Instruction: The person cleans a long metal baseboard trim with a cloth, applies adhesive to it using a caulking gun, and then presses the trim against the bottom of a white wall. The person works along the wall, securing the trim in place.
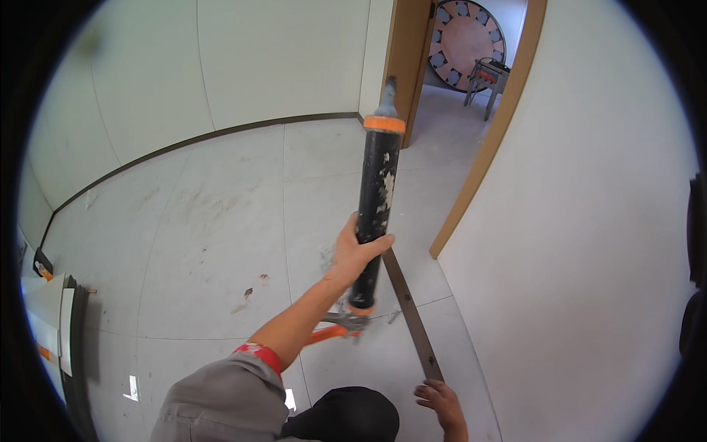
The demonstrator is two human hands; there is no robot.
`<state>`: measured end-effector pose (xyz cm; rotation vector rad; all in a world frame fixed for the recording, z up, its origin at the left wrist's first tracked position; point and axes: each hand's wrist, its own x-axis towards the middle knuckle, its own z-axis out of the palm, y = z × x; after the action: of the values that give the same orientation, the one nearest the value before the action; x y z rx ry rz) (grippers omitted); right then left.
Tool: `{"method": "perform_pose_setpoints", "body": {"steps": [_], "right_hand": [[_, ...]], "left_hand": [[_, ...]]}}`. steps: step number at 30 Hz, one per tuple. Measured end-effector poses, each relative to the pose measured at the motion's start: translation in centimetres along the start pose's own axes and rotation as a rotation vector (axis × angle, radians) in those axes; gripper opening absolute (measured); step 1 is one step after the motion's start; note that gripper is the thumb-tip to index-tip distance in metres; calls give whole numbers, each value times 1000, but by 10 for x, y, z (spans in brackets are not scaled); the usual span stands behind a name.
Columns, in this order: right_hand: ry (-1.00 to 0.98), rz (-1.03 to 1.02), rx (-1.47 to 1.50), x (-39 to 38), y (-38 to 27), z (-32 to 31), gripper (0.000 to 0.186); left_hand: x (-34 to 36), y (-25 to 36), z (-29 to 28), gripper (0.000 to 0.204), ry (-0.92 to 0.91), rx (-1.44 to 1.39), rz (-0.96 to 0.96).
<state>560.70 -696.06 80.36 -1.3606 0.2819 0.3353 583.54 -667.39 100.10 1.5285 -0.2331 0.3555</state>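
My left hand is wrapped round the black barrel of a caulking gun. Its orange front cap and grey nozzle point up and away, toward the doorway. White smears mark the barrel, and the orange and grey handle hangs below my wrist. A long brown skirting strip with a few dark spots lies on the floor along the right wall. At its near end is my right hand, fingers apart and slightly bent; whether they touch the strip is hard to tell.
A wooden door frame opens ahead on the right, with a round table top and a small stand beyond. Dark skirting edges the far wall. White panels or boxes stand at the left. Small debris dots the tiles.
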Motion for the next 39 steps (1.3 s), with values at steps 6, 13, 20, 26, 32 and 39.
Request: {"method": "perform_pose_setpoints", "body": {"steps": [6,13,20,26,32,39], "right_hand": [[275,5,68,-18,-18,-36,39],[373,58,-43,-39,-39,-43,37],[397,183,-76,-46,-38,-26,38],[386,189,-117,-49,-52,-11,36],[417,178,-222,-71,-77,-7,43],[420,142,-304,-125,-86,-8,41]], "left_hand": [[-1,-13,-81,64,-67,420,-45],[-22,-75,-124,68,-247,679,-91],[-35,-100,-191,64,-446,689,-367],[-39,-104,-217,66,-468,701,-402],[-27,-105,-192,65,-612,731,-449],[-20,-140,-129,62,-900,1042,-352]]}}
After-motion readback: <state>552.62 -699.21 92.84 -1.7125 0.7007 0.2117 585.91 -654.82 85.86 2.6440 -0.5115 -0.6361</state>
